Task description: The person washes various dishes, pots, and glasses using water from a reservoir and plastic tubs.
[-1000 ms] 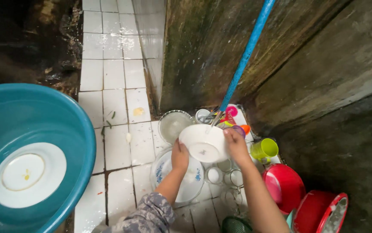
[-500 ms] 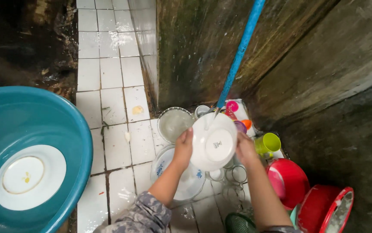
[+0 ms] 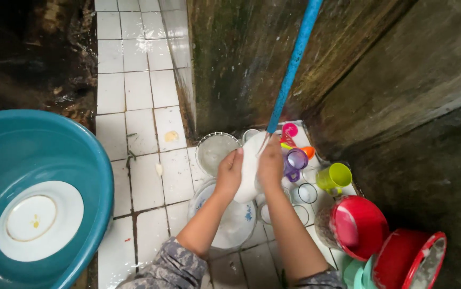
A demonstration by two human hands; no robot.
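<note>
While both the left hand and right hand clasp a wet white bowl on edge under the blue pipe, it could slip onto the glasses below.

White floor tiles with dark grout run back; damp, mossy concrete walls stand right. A blue pipe slants down; light is dim.

I'm looking at a white tiled floor, dirty grout. Left of my hands sits a big teal basin. Under them: blue-patterned plate, clear glasses. Right: green mug, red bowls etc.
</note>
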